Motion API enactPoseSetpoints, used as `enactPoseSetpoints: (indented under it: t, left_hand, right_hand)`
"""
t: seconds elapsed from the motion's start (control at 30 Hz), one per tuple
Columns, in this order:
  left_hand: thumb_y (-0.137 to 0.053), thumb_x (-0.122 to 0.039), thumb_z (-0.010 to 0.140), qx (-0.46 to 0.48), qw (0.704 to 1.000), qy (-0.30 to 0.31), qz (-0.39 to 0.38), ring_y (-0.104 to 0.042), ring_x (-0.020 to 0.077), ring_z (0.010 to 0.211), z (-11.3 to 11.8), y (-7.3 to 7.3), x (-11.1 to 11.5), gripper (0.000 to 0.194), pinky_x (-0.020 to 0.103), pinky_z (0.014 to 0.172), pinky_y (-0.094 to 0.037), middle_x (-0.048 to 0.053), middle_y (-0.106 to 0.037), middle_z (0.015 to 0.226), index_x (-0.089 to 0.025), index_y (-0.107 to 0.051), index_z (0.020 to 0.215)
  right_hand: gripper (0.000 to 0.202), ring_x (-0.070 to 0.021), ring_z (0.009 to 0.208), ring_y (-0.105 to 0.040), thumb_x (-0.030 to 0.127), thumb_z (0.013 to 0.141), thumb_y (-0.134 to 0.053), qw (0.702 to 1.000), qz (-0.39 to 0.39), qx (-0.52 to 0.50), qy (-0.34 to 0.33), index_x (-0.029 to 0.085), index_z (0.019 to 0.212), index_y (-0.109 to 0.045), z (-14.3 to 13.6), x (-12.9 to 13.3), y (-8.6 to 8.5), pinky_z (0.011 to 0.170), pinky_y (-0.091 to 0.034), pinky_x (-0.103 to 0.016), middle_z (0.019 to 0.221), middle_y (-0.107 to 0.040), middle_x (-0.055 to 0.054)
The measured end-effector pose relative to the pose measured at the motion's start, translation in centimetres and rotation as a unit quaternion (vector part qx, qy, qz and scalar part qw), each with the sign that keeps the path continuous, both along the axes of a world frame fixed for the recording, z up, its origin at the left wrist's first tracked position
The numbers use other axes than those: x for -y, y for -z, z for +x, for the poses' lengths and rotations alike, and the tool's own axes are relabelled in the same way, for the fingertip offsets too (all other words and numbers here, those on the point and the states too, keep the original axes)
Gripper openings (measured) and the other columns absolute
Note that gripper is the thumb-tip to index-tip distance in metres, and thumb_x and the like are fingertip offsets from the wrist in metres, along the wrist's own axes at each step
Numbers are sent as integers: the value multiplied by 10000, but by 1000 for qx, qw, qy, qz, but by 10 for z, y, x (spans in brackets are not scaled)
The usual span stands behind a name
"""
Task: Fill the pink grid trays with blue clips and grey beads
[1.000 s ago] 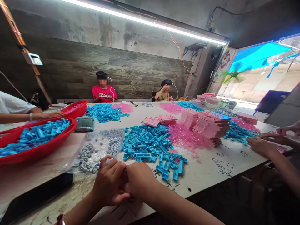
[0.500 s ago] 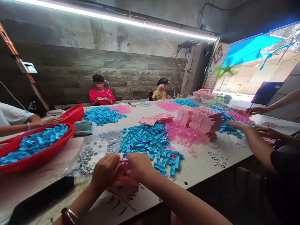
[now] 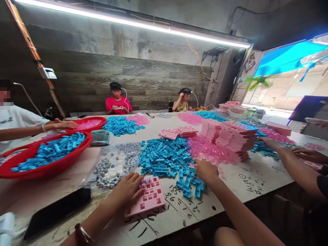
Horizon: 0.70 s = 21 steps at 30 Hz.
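A pink tray with square recesses (image 3: 151, 198) lies flat on the table near its front edge. My left hand (image 3: 130, 188) rests on the tray's upper left part, fingers slightly spread; a few small clear pieces show beside the fingertips. Over to the right, my right hand (image 3: 207, 171) reaches to the border between the heap of blue plastic pieces (image 3: 164, 153) and the pile of small pink translucent pieces (image 3: 208, 148). Its fingers point down, and their tips are too hidden to tell whether they pinch anything.
Stacks of pink trays (image 3: 235, 138) stand behind the pink pile. Left are a bag of small grey parts (image 3: 112, 164), a red basket of blue pieces (image 3: 87, 140) and a black phone-like object (image 3: 58, 212). Co-workers' arms reach in from both sides; two people sit across.
My hands have parted. The right one has moved right to the pink pile, and the tray, earlier tilted between both hands, now lies flat under the left. The view has shifted left.
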<state>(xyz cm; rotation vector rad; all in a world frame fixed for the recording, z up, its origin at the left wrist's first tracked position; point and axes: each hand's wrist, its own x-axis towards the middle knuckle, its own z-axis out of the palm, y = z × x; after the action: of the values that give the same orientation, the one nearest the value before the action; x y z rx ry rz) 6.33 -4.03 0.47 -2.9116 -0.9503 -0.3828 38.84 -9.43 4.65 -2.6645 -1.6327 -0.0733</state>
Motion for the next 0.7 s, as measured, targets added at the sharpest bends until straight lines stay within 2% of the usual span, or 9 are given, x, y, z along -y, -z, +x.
enactPoseSetpoints:
  t: [0.07,0.1,0.17,0.23,0.3,0.4,0.5,0.6,0.7]
  left_hand:
    - [-438,-391,845,17,1000,-17,16,-514,238,953,-1,-13,4,313,354,801,-417,83,-582,1016,-189,-536,1063]
    - [-405,-388,860,37,998,-50,20,-525,228,913,-3,-19,4,287,335,761,-422,78,-588,975,-185,-551,999]
    - [-316,-344,893,72,983,-166,17,-546,208,832,-10,-29,0,291,297,676,-415,66,-597,876,-180,-555,870]
    - [-291,-261,887,63,956,-287,-10,-565,205,793,-20,-32,-10,283,279,630,-398,68,-610,824,-170,-549,811]
    - [-346,-204,840,25,938,-343,-49,-577,224,833,-31,-28,-21,225,286,647,-398,92,-629,880,-157,-566,831]
    - [-388,-148,792,24,940,-327,-93,-562,227,959,-42,-19,-34,248,298,758,-401,112,-619,1037,-147,-586,940]
    - [-382,-96,773,52,949,-287,-120,-565,199,965,-43,-15,-38,284,280,809,-394,105,-630,1028,-141,-603,946]
    - [-384,-62,748,61,952,-270,-127,-583,195,891,-41,-13,-40,268,274,775,-405,98,-653,929,-133,-627,838]
    - [-383,-60,744,69,956,-261,-115,-587,203,871,-42,-11,-43,277,284,767,-413,100,-658,894,-132,-640,816]
  right_hand:
    - [291,-254,929,-586,197,840,-366,999,4,-32,-13,205,1006,-604,5,-5,7,710,-410,-333,995,-624,-132]
    - [283,-246,922,-589,210,838,-366,999,7,-48,-19,204,984,-608,7,-7,11,701,-407,-319,988,-629,-123]
    - [269,-237,909,-592,236,829,-378,997,14,-69,-23,201,951,-615,8,-12,15,681,-401,-300,978,-634,-115]
    - [257,-231,890,-597,257,815,-397,996,22,-83,-20,205,934,-619,9,-15,18,663,-396,-289,967,-636,-107]
    - [245,-226,875,-601,259,799,-415,995,30,-90,-12,206,923,-620,10,-17,20,652,-393,-282,951,-639,-101]
    - [233,-230,864,-604,240,775,-435,996,54,-76,-2,194,913,-618,13,-18,22,643,-388,-281,925,-644,-100]
    - [219,-228,823,-607,260,751,-484,992,96,-75,-24,180,904,-619,17,-19,23,637,-391,-279,874,-651,-91]
    - [201,-184,767,-603,232,731,-509,975,159,-128,-86,173,882,-628,14,-19,19,663,-407,-255,816,-650,-59]
    - [186,-153,713,-588,210,728,-500,937,221,-215,-165,165,841,-640,-1,-18,12,665,-428,-234,761,-636,-38]
